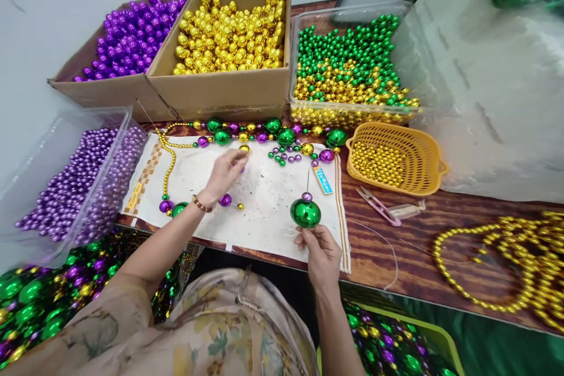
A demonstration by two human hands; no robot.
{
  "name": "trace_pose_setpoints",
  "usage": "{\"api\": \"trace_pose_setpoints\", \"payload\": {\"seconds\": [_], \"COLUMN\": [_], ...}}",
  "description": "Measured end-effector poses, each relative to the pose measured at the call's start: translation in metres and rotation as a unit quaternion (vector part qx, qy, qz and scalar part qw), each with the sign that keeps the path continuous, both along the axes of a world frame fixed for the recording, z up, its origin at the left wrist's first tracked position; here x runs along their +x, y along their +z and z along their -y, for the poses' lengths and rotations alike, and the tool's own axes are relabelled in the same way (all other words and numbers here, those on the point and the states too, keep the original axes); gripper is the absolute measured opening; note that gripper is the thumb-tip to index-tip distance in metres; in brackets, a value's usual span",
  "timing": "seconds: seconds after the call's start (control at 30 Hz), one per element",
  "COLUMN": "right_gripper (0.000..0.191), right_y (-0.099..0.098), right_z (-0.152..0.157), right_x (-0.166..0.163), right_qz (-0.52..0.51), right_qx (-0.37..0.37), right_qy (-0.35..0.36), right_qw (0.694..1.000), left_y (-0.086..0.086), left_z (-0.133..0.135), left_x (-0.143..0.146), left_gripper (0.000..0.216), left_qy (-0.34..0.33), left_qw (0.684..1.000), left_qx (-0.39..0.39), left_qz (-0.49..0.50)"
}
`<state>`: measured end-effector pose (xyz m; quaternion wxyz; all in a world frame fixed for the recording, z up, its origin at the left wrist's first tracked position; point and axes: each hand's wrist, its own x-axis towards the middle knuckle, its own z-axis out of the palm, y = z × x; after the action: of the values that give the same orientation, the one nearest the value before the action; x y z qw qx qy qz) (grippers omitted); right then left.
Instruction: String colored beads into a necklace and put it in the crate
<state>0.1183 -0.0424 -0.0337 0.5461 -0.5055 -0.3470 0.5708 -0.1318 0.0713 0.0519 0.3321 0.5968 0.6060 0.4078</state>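
My right hand pinches below a large shiny green bead, with thin thread ends beside the fingers. A small purple bead sits on top of it, and a needle stands upright through it. My left hand is over the white cloth, fingers drawn together and slightly blurred. Its fingertips are at a gold bead; whether they grip it is unclear. Near the left wrist lie a purple bead and a small gold bead. A strung bead necklace runs along the cloth's back and left edges.
Boxes of purple beads and gold beads stand behind, beside a clear tub of green and gold beads. At left is a purple-bead tub. Rightward are a yellow basket, thread snips and gold bead strands.
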Motion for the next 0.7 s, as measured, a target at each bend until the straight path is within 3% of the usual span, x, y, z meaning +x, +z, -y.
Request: {"api": "trace_pose_setpoints", "payload": {"seconds": [0.1,0.17,0.3,0.4,0.5,0.6,0.7], "right_gripper": [0.023,0.024,0.024,0.024,0.024,0.023,0.024], "right_y": [0.002,0.004,0.006,0.008,0.009,0.009,0.011], "right_z": [-0.001,-0.002,-0.001,0.000,0.000,0.000,0.000], "right_x": [-0.001,-0.002,-0.002,-0.002,-0.002,-0.004,-0.006], "right_qz": [0.005,0.009,0.012,0.011,0.016,0.028,0.032], "right_qx": [-0.006,-0.011,-0.015,-0.013,-0.009,-0.004,-0.003], "right_qy": [0.000,-0.001,-0.001,-0.001,0.005,0.011,0.013], "right_qw": [1.000,1.000,1.000,1.000,1.000,1.000,0.999], "left_y": [-0.005,-0.008,-0.015,-0.015,-0.009,-0.001,0.006], "left_z": [-0.029,-0.043,-0.059,-0.061,-0.052,-0.031,-0.012], "left_x": [-0.023,-0.024,-0.010,-0.005,-0.002,0.009,0.024], "left_gripper": [0.020,0.019,0.020,0.017,0.022,0.038,0.038], "left_qy": [0.023,0.012,0.026,0.032,-0.003,-0.053,-0.067], "left_qw": [0.977,0.956,0.930,0.924,0.958,0.996,0.984], "left_qx": [0.033,0.018,-0.040,-0.043,0.017,0.048,0.004], "left_qz": [-0.208,-0.293,-0.364,-0.379,-0.285,-0.053,0.165]}}
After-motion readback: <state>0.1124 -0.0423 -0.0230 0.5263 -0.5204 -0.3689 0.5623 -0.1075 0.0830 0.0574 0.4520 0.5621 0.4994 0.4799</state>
